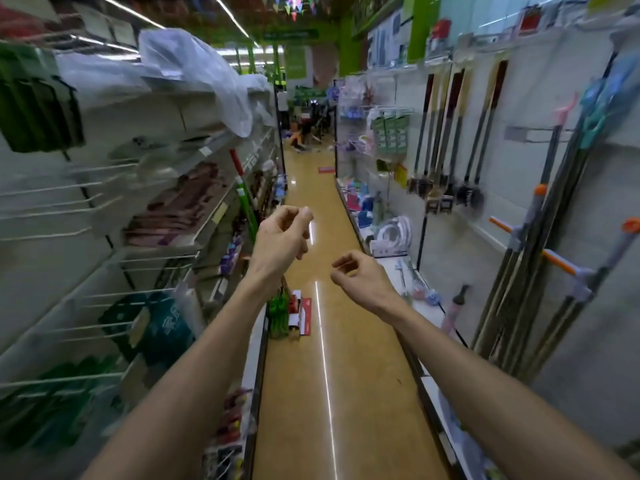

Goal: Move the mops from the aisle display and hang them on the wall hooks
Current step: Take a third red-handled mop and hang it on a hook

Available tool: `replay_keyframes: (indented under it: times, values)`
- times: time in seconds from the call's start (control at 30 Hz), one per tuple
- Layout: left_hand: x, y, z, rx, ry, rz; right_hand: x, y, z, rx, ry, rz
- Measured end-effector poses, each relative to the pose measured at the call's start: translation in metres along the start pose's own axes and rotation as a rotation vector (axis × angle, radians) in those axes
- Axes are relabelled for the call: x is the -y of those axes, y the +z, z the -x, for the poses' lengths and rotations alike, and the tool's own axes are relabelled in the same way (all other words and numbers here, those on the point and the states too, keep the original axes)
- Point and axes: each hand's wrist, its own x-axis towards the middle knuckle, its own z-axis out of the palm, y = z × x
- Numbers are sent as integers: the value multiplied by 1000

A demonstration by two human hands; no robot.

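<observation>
Fingers (304, 216) of the left hand (280, 244) were curled loosely inward, tips near the thumb but gripping nothing. Right hand (360, 278) likewise: fingers half-curled, thumb and forefinger close together, empty. Both bare forearms reached forward over the aisle floor (329, 375), hands apart from each other, left higher than right.

Mops (540, 271) stood at 3 o'clock against the right wall panel (467, 202), a leaning bundle of long dark metal poles with orange collars and grey-lilac plastic fittings; teal plastic pieces showed near the pole tops at 2 o'clock. Exact pole count was unclear through motion blur; two orange collars and two orange crossbars were countable. Farther along at 1 o'clock, a second hanging group (446, 140) showed about five dark handles hung upright, with dark heads at the bottom and red-brown card strips at the top.

A red and green handled tool (242, 188) leaned on the left shelving (194, 251) at 11 o'clock. Wire hooks (69, 202) jutted from the left panel at 9 o'clock, several bare. A red and white card display (301, 317) sat on the floor by the left shelf base, at 12 o'clock below the left wrist.

The aisle ran narrow and straight toward 12 o'clock, floor open down its middle, shelf base edges bounding both sides.
</observation>
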Motion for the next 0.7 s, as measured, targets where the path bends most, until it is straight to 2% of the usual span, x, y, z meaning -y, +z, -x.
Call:
replay_keyframes:
  times: [0.3,0.7]
  values:
    - [98,50,-164,32,-27,-20,-69,8,-177,-23,31,-12]
    - [184,86,-387,-57,-82,-71,-112,22,-432,134,42,-20]
